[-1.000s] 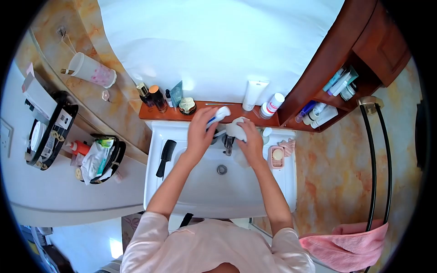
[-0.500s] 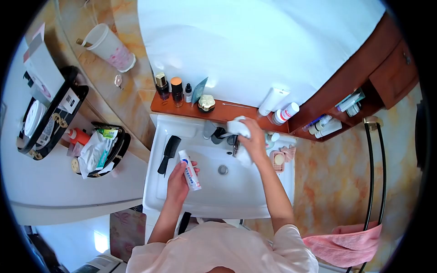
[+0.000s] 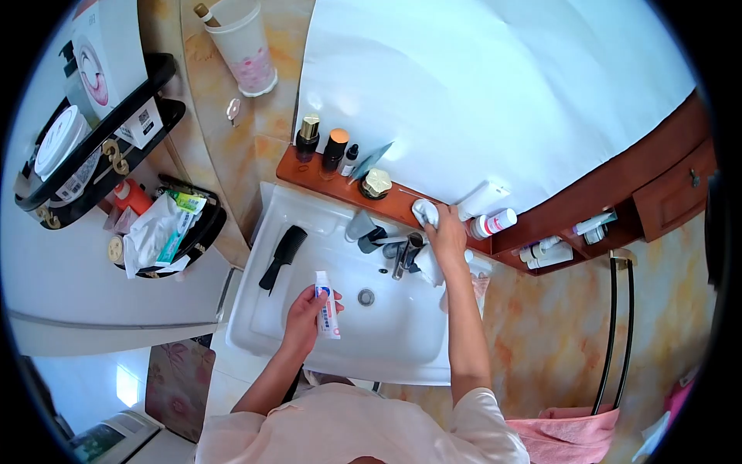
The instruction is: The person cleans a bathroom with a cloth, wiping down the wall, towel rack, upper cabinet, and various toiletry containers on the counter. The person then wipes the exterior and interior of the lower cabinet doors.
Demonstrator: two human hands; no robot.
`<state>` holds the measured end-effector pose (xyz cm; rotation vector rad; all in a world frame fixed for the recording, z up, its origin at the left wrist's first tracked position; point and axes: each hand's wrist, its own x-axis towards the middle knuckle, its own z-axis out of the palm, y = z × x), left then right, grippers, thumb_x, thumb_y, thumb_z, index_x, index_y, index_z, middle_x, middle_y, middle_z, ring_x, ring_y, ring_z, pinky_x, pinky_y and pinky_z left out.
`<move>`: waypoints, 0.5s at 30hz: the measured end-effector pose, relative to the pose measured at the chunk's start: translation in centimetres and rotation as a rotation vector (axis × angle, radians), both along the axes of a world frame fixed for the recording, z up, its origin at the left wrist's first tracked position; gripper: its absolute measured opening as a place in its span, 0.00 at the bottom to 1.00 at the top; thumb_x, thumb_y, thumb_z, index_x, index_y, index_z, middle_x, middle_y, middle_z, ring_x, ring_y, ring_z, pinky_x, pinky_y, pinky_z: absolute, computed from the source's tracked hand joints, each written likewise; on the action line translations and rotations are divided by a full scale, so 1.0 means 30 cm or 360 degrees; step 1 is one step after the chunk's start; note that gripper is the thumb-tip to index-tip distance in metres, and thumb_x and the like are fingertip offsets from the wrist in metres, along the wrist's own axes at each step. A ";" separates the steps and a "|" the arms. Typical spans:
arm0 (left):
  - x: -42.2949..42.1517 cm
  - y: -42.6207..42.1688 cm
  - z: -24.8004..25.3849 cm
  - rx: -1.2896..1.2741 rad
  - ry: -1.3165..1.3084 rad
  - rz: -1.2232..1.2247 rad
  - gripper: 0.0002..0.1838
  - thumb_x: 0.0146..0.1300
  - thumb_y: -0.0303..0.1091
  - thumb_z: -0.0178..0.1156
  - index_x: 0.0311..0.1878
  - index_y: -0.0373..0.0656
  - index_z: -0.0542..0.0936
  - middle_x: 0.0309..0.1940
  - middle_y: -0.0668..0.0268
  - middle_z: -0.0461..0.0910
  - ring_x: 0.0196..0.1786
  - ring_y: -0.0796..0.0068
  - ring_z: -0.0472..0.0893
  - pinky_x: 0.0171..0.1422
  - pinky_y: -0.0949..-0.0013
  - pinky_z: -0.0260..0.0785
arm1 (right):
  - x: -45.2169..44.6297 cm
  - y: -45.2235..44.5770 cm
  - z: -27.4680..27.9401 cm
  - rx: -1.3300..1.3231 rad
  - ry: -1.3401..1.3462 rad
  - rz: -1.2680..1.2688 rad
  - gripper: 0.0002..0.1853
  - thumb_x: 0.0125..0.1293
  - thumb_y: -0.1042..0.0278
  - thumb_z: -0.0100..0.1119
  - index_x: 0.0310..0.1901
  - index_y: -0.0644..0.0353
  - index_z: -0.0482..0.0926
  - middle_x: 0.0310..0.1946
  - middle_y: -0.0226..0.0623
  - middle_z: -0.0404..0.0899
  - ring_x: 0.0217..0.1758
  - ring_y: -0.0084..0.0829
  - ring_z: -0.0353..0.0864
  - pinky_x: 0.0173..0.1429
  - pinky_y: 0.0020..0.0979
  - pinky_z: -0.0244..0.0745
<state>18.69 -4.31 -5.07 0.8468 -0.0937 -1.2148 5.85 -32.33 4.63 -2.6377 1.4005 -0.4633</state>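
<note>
Above the sink [image 3: 386,340], my left hand [image 3: 301,319] is closed around a white toothpaste tube [image 3: 329,309] with red and blue print, cap end pointing away from me. My right hand [image 3: 448,240] grips a white cloth [image 3: 424,213] against the wooden shelf [image 3: 396,203] behind the sink. Part of the cloth hangs below the hand, beside the faucet [image 3: 408,254]. Left of the hand on the shelf is a gold-lidded jar [image 3: 376,184]; to its right is a white bottle [image 3: 495,223]. A black comb [image 3: 283,259] lies on the sink's left side.
Several bottles, including an orange-capped one [image 3: 334,151], line the shelf's left end. Grey cups [image 3: 360,226] stand behind the basin. Black corner racks [image 3: 202,236] hold toiletries at left. A pink towel [image 3: 568,435] hangs on a black rail [image 3: 609,340] at right.
My right hand has moved with the cloth from above the faucet to the shelf's edge. My left hand still holds the tube, now more upright in view. The camera view has shifted and turned.
</note>
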 end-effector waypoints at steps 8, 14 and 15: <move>0.007 -0.005 0.006 -0.0065 -0.0093 -0.0087 0.15 0.74 0.33 0.54 0.57 0.35 0.71 0.45 0.56 0.81 0.44 0.67 0.83 0.52 0.66 0.76 | 0.113 0.005 -0.010 -0.0163 0.0082 0.0060 0.20 0.52 0.71 0.70 0.46 0.61 0.75 0.49 0.49 0.73 0.46 0.52 0.81 0.47 0.48 0.78; 0.024 -0.005 -0.015 -0.0058 -0.0104 -0.0060 0.16 0.75 0.33 0.51 0.59 0.35 0.70 0.46 0.55 0.81 0.46 0.66 0.83 0.53 0.65 0.76 | 0.111 0.075 -0.021 -0.0239 0.0094 0.0074 0.24 0.48 0.74 0.71 0.49 0.61 0.75 0.51 0.51 0.73 0.46 0.53 0.81 0.45 0.47 0.80; 0.030 -0.014 -0.019 -0.0064 -0.0079 -0.0064 0.16 0.75 0.33 0.50 0.60 0.35 0.70 0.47 0.55 0.80 0.47 0.65 0.83 0.53 0.64 0.77 | 0.147 0.104 -0.015 -0.0241 0.0090 0.0166 0.25 0.48 0.74 0.71 0.49 0.61 0.74 0.52 0.51 0.73 0.44 0.53 0.82 0.45 0.47 0.80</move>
